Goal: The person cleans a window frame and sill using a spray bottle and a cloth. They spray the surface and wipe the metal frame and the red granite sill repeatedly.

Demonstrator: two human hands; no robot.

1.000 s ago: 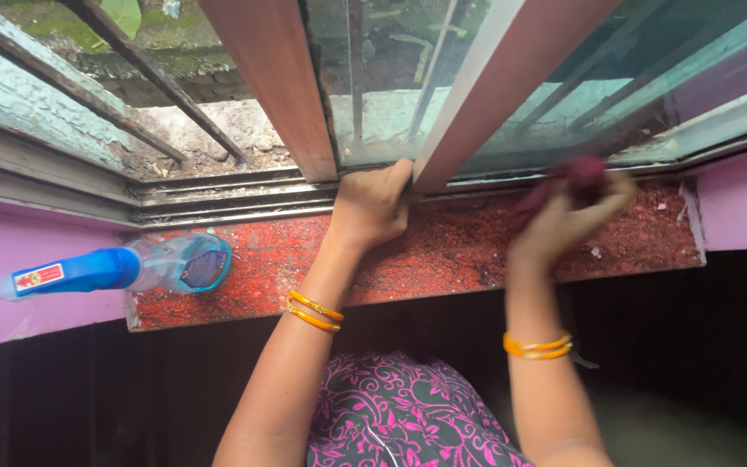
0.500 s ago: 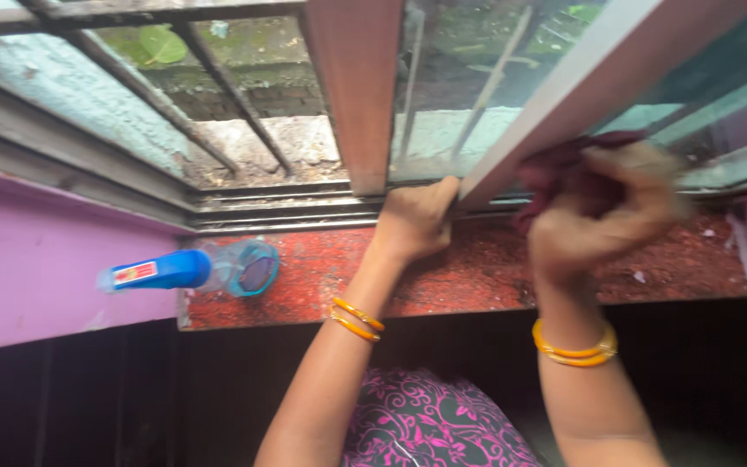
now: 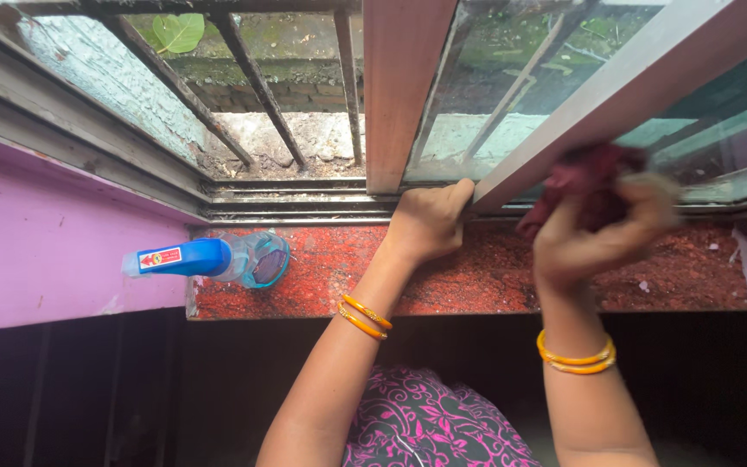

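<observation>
Left hand (image 3: 425, 223) at centre frame, fingers curled around the sliding window frame (image 3: 555, 143), right hand (image 3: 594, 233) right of centre, fingers bunched on a dark red cloth (image 3: 585, 177) against the frame, blue spray bottle (image 3: 205, 259) lying left on the red sill (image 3: 477, 277)

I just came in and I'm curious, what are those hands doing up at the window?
A person is wiping a sliding window. The right hand presses a dark red cloth against the window frame, while the left hand grips the bottom of that frame. A spray bottle with a blue top stands on the red speckled sill, off to the left, untouched. Both wrists wear orange bangles.
</observation>
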